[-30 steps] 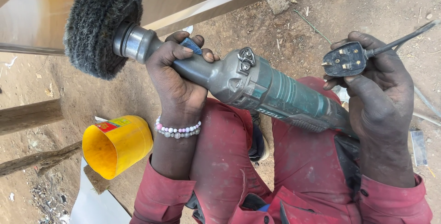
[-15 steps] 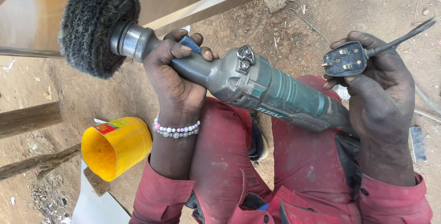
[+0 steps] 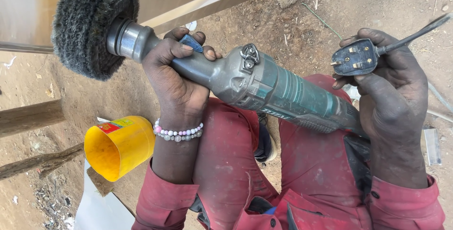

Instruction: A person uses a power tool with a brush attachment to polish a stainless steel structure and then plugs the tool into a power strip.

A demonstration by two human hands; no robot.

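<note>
Left hand (image 3: 177,86) wraps closed around grinder (image 3: 264,86) neck; tool's long axis runs from brush wheel (image 3: 92,22) upper left toward right hand (image 3: 391,93), whose fingers close on black plug (image 3: 355,59) and the grinder's rear, above red-trousered lap.

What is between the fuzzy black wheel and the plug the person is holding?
In the head view, the left hand grips the grey neck of the green power tool, whose body spans from the black brush wheel towards the plug in the right hand.
</note>
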